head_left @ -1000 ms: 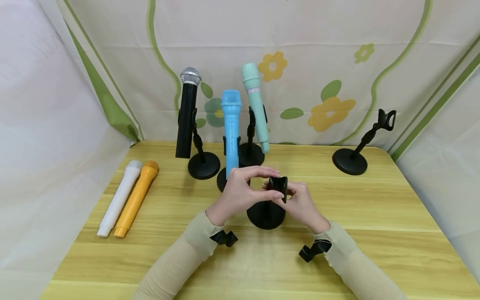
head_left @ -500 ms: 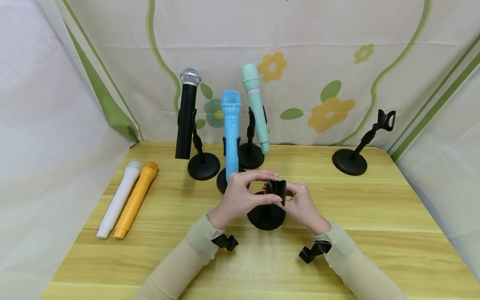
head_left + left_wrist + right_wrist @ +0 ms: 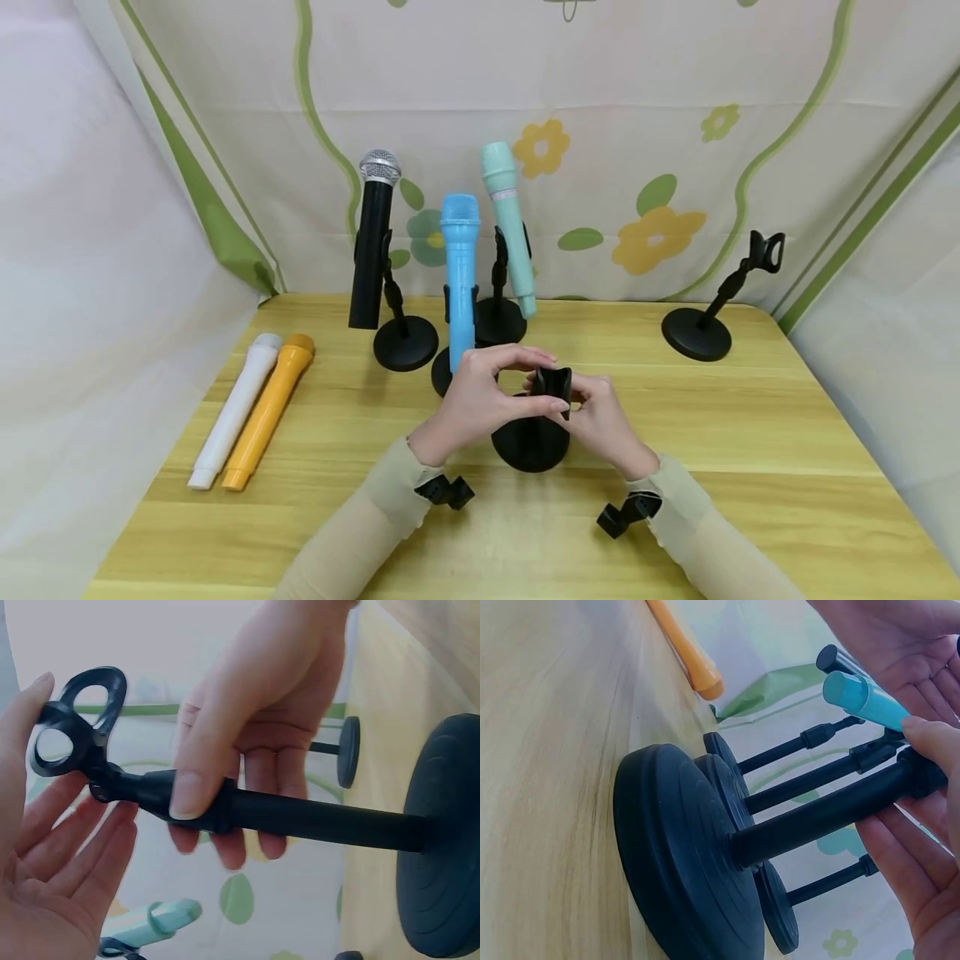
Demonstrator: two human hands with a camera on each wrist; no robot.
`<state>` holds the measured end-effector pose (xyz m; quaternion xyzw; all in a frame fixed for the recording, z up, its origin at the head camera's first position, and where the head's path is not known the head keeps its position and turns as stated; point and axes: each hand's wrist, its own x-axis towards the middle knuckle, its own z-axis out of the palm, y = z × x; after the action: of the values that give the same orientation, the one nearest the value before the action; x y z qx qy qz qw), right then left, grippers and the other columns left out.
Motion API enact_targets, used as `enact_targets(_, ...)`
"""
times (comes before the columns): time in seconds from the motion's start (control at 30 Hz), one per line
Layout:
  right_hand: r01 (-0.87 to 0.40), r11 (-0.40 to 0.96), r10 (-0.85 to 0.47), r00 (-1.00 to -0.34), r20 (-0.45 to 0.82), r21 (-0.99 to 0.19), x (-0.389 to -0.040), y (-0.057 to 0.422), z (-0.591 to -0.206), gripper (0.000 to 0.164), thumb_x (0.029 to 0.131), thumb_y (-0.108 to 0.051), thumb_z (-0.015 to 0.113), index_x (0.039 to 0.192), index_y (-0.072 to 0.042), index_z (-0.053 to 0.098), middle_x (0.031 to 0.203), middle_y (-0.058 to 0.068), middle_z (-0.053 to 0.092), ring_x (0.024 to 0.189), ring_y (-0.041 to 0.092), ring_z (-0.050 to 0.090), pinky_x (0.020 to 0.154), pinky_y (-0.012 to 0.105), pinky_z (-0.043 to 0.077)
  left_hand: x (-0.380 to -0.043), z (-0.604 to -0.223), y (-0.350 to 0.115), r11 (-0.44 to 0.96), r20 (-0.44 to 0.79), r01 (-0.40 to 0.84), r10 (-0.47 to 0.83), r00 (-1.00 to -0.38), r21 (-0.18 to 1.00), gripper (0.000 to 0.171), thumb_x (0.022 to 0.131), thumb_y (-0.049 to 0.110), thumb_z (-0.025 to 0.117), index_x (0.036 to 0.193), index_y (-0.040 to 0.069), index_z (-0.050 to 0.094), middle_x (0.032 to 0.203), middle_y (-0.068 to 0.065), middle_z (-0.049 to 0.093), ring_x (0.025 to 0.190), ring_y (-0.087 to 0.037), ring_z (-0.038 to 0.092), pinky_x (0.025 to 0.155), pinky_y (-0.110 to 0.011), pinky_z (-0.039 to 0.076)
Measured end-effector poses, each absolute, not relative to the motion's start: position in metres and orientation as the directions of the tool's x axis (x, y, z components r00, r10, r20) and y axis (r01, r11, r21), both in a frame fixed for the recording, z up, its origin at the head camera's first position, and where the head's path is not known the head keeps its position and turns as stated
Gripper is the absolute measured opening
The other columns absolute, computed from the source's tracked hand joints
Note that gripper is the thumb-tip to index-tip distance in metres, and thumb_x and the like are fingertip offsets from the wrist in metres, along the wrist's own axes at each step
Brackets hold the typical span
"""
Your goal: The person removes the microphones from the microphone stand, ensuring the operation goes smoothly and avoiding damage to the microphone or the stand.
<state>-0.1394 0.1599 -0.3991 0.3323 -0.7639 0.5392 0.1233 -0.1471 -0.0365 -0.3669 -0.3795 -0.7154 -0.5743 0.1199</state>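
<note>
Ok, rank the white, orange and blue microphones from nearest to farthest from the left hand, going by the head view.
1. Blue microphone: just beyond the left hand.
2. Orange microphone: off to the left.
3. White microphone: left of the orange one.

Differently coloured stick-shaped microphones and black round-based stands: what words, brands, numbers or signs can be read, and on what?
None can be read.
Pale band on the mint-green stick-shaped microphone: any marks are too small to read.
Held black round-based stand: no lettering seen.
</note>
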Motion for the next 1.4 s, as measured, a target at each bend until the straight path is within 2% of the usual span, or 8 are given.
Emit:
enact_targets(0.2,-0.643,0.187,-0.372,-0.747,0.552,-0.743,-0.137,0.158,-0.395,0.024,0.084,0.018,0.073,0.105,0.006,0.074,0.099,0.016,0.075,0.091,0.018,0.074,0.075,0.027,0.060,-0.147,-0.356,-0.045,0.057,0.621,0.687,0.378,-0.686,0.725,0.053,0.078,0.015,0.092,0.125,0.005,0.070,0.121,-0.001,0.071,0.111,-0.016,0.067,0.096,-0.036,0.054)
enact_targets(0.4,-0.625,0.215,-0.345,-0.768,0.540,-0.751,-0.135,0.159,-0.398,0.025,0.082,0.013,0.078,0.105,0.003,0.075,0.098,0.010,0.076,0.082,0.017,0.074,0.067,0.026,0.060,-0.141,-0.344,-0.055,0.086,0.666,0.712,0.290,-0.687,0.697,0.051,0.078,0.012,0.091,0.125,0.009,0.072,0.121,-0.004,0.071,0.109,-0.016,0.067,0.095,-0.038,0.054)
enact_targets(0.63,-0.593,0.268,-0.319,-0.798,0.511,-0.759,-0.128,0.163,-0.409,0.025,0.082,0.015,0.078,0.103,0.002,0.076,0.096,0.010,0.076,0.086,0.014,0.072,0.072,0.026,0.060,-0.132,-0.352,-0.053,0.078,0.621,0.655,0.253,-0.742,0.752,0.052,0.082,0.011,0.088,0.131,0.010,0.068,0.129,-0.004,0.067,0.120,-0.019,0.062,0.101,-0.039,0.050)
enact_targets(0.87,-0.579,0.308,-0.279,-0.814,0.510,-0.755,-0.126,0.172,-0.412,0.024,0.084,0.015,0.075,0.105,0.004,0.076,0.099,0.013,0.076,0.087,0.010,0.070,0.070,0.022,0.058,-0.125,-0.358,-0.035,0.026,0.658,0.678,0.219,-0.721,0.734,0.062,0.084,0.005,0.085,0.140,0.007,0.059,0.142,-0.002,0.057,0.131,-0.022,0.054,0.107,-0.045,0.046)
enact_targets(1.1,-0.573,0.357,-0.229,-0.819,0.526,-0.737,-0.131,0.191,-0.410,0.026,0.087,0.013,0.074,0.111,0.003,0.075,0.094,0.008,0.075,0.068,0.009,0.057,0.057,0.020,0.048,-0.125,-0.369,-0.017,0.034,0.617,0.638,0.218,-0.756,0.770,0.063,0.090,0.009,0.080,0.146,0.010,0.052,0.148,0.000,0.051,0.136,-0.019,0.048,0.111,-0.042,0.041)
enact_targets(1.17,-0.573,0.364,-0.212,-0.818,0.534,-0.734,-0.133,0.196,-0.410,0.028,0.086,0.014,0.074,0.112,0.003,0.075,0.094,0.009,0.075,0.069,0.009,0.060,0.059,0.018,0.050,-0.127,-0.374,-0.012,0.042,0.593,0.612,0.202,-0.780,0.790,0.063,0.091,0.012,0.079,0.148,0.011,0.050,0.149,0.001,0.050,0.137,-0.018,0.047,0.112,-0.040,0.040)
enact_targets(1.3,-0.549,0.345,-0.182,-0.835,0.520,-0.761,-0.137,0.207,-0.411,0.027,0.087,0.015,0.072,0.113,0.006,0.073,0.102,0.019,0.074,0.086,0.016,0.073,0.074,0.019,0.057,-0.137,-0.387,-0.001,0.073,0.539,0.552,0.144,-0.830,0.830,0.064,0.093,0.016,0.078,0.149,0.013,0.048,0.151,0.002,0.048,0.138,-0.016,0.046,0.113,-0.037,0.038)
enact_targets(1.4,-0.515,0.326,-0.157,-0.857,0.491,-0.793,-0.141,0.214,-0.412,0.025,0.089,0.013,0.071,0.114,0.006,0.072,0.108,0.022,0.073,0.097,0.018,0.073,0.082,0.022,0.057,-0.145,-0.397,0.005,0.106,0.476,0.484,0.091,-0.875,0.869,0.064,0.093,0.021,0.078,0.150,0.015,0.048,0.150,0.005,0.048,0.138,-0.013,0.044,0.114,-0.034,0.037)
